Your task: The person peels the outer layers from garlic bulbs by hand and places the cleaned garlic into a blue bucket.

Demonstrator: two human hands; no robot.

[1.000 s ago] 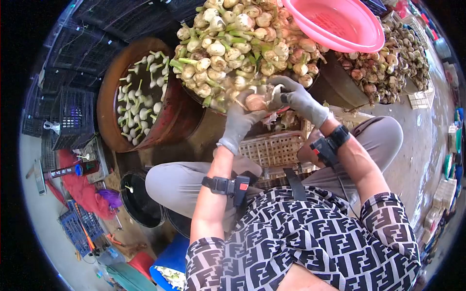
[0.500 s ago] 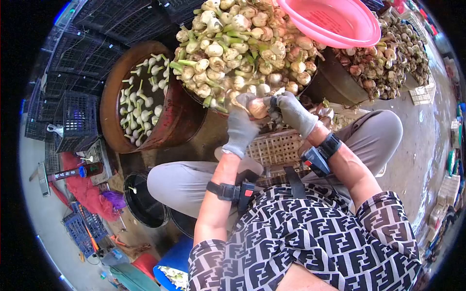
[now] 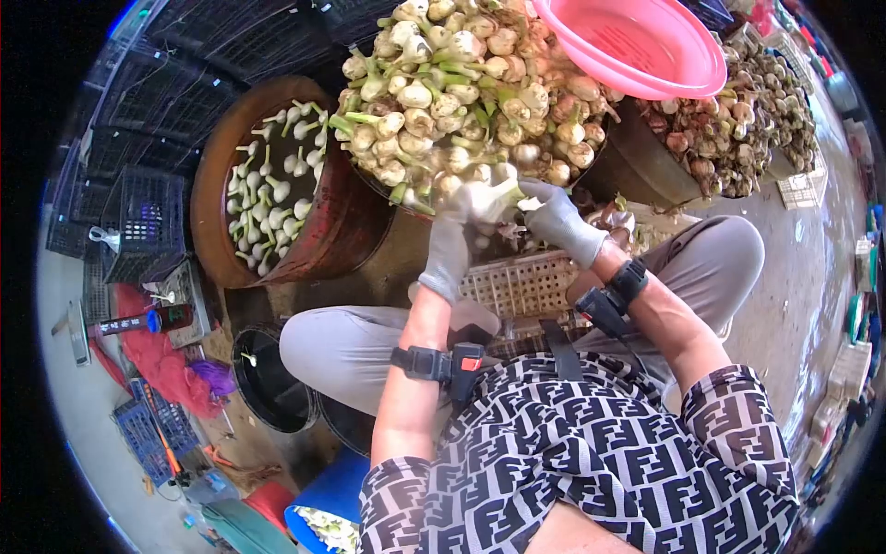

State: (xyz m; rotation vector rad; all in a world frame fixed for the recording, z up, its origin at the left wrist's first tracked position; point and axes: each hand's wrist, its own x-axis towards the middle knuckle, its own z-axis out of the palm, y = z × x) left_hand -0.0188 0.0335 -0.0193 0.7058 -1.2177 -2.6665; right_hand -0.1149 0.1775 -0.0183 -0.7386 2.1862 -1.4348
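Note:
A white garlic bulb [image 3: 491,200] with a stem is between my two gloved hands, just in front of the big heap of garlic. My left hand [image 3: 448,242] is closed on its left side, blurred at the fingertips. My right hand [image 3: 561,222] has its fingers closed at the stem end. Whether a small tool sits in the right fingers I cannot make out. Close beyond the hands rises the heap of unpeeled garlic [image 3: 434,111], some bulbs with green stems. Beneath the hands lies a cream perforated crate [image 3: 519,283] with loose skins near it.
A rusty round drum [image 3: 210,198] on the left holds white garlic bulbs. A pink basin [image 3: 637,46] rests at the heap's right edge. More brownish garlic [image 3: 729,125] is piled at right. A black bucket [image 3: 277,388] and a blue bucket [image 3: 337,494] stand at lower left.
The bulb between my hands showed pinkish-brown skin before and now looks white with its stem visible. My right hand has turned and shifted slightly; the left stays close to its place.

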